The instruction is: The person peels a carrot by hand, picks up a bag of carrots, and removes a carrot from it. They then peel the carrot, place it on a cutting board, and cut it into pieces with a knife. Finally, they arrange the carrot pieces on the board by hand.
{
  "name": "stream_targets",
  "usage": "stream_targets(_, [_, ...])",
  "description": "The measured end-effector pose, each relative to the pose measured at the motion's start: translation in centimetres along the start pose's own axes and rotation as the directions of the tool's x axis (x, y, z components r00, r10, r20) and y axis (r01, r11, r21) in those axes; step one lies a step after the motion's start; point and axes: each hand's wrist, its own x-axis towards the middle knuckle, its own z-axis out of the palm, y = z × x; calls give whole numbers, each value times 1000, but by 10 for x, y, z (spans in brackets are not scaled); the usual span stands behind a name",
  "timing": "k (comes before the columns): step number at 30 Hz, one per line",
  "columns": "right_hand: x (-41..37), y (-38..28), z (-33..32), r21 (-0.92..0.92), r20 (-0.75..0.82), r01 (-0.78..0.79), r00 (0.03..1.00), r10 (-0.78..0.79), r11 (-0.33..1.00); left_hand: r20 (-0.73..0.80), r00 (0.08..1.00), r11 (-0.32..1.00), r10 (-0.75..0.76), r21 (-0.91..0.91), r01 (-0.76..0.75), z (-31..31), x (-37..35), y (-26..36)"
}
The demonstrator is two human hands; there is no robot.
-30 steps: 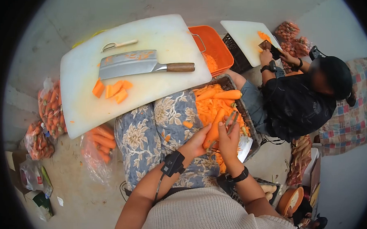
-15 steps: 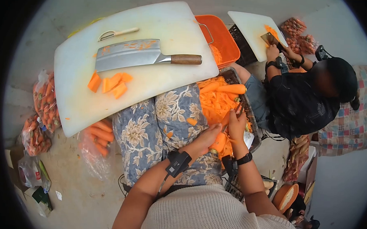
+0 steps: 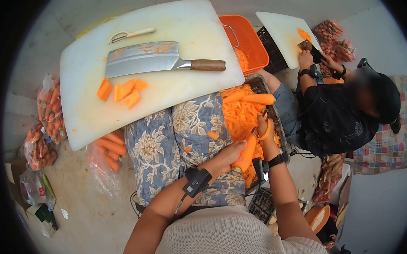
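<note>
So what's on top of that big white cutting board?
On the big white cutting board: a broad steel cleaver with a brown wooden handle, a pale-handled metal peeler and some orange carrot pieces. Anything under the cleaver is hidden.

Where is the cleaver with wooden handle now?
In the head view, the cleaver lies flat on the large white cutting board, upper left of centre, between the peeler and the cut carrot pieces.
</note>
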Motion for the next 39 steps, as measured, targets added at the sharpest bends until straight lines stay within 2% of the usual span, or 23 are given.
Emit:
stream_targets(1, [-4,-6,1,27,58,-118,991,116,993,0,1000,1000,4,2,-4,0,0,0])
stream_targets(4, [-3,-9,3,81,8,-207,978,207,975,18,1000,1000,1,-16,-1,-1,0,-1])
stream_targets(5, [3,-5,2,83,10,-202,979,202,976,19,1000,1000,6,-13,-6,-1,0,-1])
stream_targets(7, [17,7,-3,206,-108,-207,967,232,956,25,999,998,-42,-38,43,0,-2,0])
stream_targets(11, [35,33,-23,196,-82,-203,972,223,959,35,998,997,-61,-38,62,2,-10,3])
stream_targets(12, [52,65,-43,-38,-57,33,998,-35,999,132,990,999,-47,24,44,0,-12,5])
stream_targets(13, [48,62,-43,-254,24,279,959,-282,926,228,973,996,-35,86,16,-2,-15,9])
stream_targets(14, [47,60,-38,-17,-304,-127,946,116,992,229,973,996,-26,90,5,-5,-17,14])
stream_targets(15, [38,53,-36,-23,-296,-122,949,110,992,281,959,998,-39,-36,51,-8,-20,17])
stream_targets(16, [25,55,-39,82,-236,-141,959,157,987,332,942,980,-48,-166,108,-10,-23,16])
stream_targets(17, [12,56,-40,190,-174,-167,964,201,967,326,944,979,-48,-172,109,-10,-23,15])
stream_targets(19, [-4,61,-37,174,-189,-144,966,177,974,271,962,940,21,-332,73,-6,-17,16])
stream_targets(20, [-9,66,-38,141,-193,-92,974,118,986,218,974,943,65,-333,12,-5,-15,15])
stream_targets(21, [-12,68,-38,107,-196,-38,979,59,994,222,973,945,60,-327,16,-6,-13,13])
stream_targets(23, [-44,35,-25,111,-245,-20,968,47,994,169,983,927,71,-375,-3,-8,-10,10])
stream_targets(25, [-75,5,-15,222,-278,150,957,-85,963,149,986,929,81,-370,-21,-6,-10,8])
stream_targets(26, [-90,-7,-8,225,-282,152,956,-85,962,129,987,927,93,-372,-39,-5,-9,7])
stream_targets(28, [-116,-23,4,216,-160,283,954,-252,934,161,979,941,123,-332,-63,-7,-6,4])
stream_targets(29, [-122,-23,7,217,-162,288,953,-256,933,192,969,950,154,-297,-93,-8,-4,3])
stream_targets(31, [-133,-26,18,29,-41,425,905,-424,905,133,978,949,158,-293,-113,-2,-6,4])
stream_targets(33, [-134,-27,27,38,-35,371,929,-369,928,67,985,947,162,-291,-136,3,-12,7])
stream_targets(35, [-117,-9,32,-239,-40,506,848,-529,829,41,983,965,182,-199,-170,6,-16,7])
stream_targets(39, [-107,-12,33,-285,-37,495,850,-525,821,29,987,979,156,-141,-150,5,-14,9])
